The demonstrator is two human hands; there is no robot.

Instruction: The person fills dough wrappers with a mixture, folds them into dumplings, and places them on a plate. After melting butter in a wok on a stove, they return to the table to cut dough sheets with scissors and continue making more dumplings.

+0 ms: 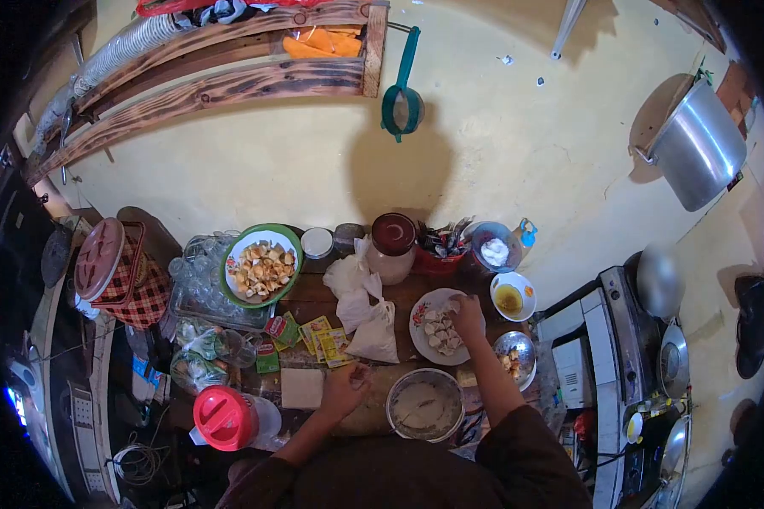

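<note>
My right hand (467,316) reaches over a floral plate (420,341) of white, flour-coated pieces (442,332). Its fingers are drawn together at the pieces; whether one is between them is hidden. Curled loosely, my left hand (348,388) is beside a pale square block (302,388), and I see nothing in it. Between my forearms stands a metal bowl (425,434) of whitish batter, with something lying in it. Behind are knotted white plastic bags (373,332). A bowl of yellowish liquid (508,299) is right of the plate, and a metal dish (525,348) with browned pieces is nearer me.
A green-rimmed bowl (294,280) of browned chunks stands at the back left. Colourful sachets (316,331) lie left of the bags. A red-lidded jug (225,420) is at the front left. A lidded jar (393,235) stands by the wall, and a stove (618,314) is on the right.
</note>
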